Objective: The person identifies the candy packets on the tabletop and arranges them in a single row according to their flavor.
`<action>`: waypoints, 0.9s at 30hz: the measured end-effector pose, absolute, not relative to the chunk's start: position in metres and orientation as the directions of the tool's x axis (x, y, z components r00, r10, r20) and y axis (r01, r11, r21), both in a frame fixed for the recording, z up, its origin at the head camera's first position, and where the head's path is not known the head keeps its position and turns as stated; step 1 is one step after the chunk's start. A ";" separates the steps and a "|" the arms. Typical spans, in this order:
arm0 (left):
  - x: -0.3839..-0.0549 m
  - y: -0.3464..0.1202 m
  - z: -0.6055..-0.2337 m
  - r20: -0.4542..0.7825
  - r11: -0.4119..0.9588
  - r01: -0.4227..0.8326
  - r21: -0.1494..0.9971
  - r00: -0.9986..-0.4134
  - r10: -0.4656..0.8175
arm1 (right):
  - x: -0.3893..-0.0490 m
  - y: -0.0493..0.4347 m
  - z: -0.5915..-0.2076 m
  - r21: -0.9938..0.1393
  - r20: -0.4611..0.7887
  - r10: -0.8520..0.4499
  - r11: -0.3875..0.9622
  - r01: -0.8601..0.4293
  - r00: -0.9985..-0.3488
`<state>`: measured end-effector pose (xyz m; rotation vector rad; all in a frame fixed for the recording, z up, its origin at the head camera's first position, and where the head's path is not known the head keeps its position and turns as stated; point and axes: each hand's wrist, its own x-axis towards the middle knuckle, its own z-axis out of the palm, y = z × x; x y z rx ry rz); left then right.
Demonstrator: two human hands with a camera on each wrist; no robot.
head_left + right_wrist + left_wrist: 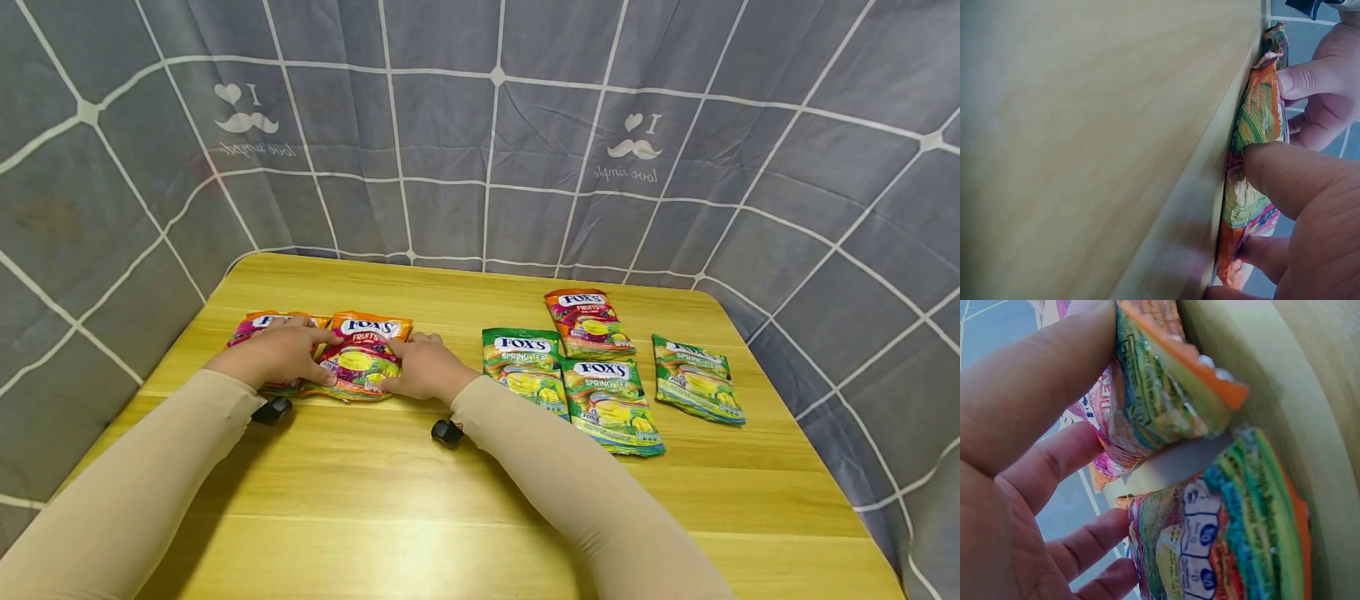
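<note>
An orange and purple FOX'S Fruits candy bag (362, 354) lies face up on the table between both hands. My left hand (288, 354) holds its left side with thumb and index finger. The other left fingers rest on a second Fruits bag (264, 321), which that hand partly covers. In the left wrist view, a narrow gap separates the held bag (1160, 394) from the second bag (1210, 544). My right hand (429, 368) grips the held bag's right side; in the right wrist view its thumb presses the bag's edge (1260, 119).
Toward the right of the wooden table (360, 500) lie a green Spring Tea bag (525, 367), another Spring Tea bag (611, 404), a Fruits bag (588, 323) behind them, and a further Spring Tea bag (697, 379). A grey checked curtain (442, 142) surrounds the table's back and sides.
</note>
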<state>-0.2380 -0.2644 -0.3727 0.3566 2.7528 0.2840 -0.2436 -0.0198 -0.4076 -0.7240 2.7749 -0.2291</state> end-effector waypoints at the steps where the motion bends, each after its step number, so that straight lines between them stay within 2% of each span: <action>1: -0.238 -0.264 -0.372 -0.314 0.948 0.209 0.239 -0.907 0.279 | -0.244 -0.020 -0.408 -0.215 -0.212 -0.497 0.864 -0.456 -0.841; 27: -0.239 -0.263 -0.373 -0.306 0.948 0.224 0.224 -0.908 0.287 | -0.243 -0.019 -0.408 -0.217 -0.207 -0.488 0.868 -0.446 -0.848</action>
